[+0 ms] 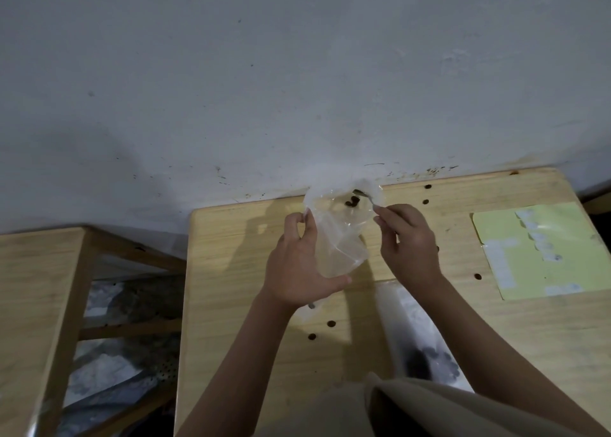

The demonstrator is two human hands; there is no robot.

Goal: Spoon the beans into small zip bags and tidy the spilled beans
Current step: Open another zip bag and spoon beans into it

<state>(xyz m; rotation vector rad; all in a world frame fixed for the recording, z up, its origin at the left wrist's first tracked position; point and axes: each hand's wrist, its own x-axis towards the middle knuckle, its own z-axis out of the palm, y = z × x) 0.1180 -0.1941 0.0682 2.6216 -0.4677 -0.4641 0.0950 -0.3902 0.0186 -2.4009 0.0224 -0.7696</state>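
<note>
Step in hand: spooning beans into a bag. Left hand grips the clear zip bag, held up off the tabletop with its mouth at 12 o'clock, toward the wall. Right hand pinches a spoon whose bowl sits inside the bag mouth. A few dark beans show there; can't tell if they are on the spoon or already dropped in.

Spilled beans are scattered on the tabletop: two at 6 o'clock from the bag, others at 1–2 o'clock near the wall and one by the yellow sheet at 3 o'clock. A larger clear bag with dark beans lies at 5 o'clock under the right forearm, probably the supply.

Next, likely: tip the spoon fully, withdraw without snagging the film, refill. Needs the mouth kept wide.

Yellow sheet has pale patches; no writing readable. No brands visible.
</note>
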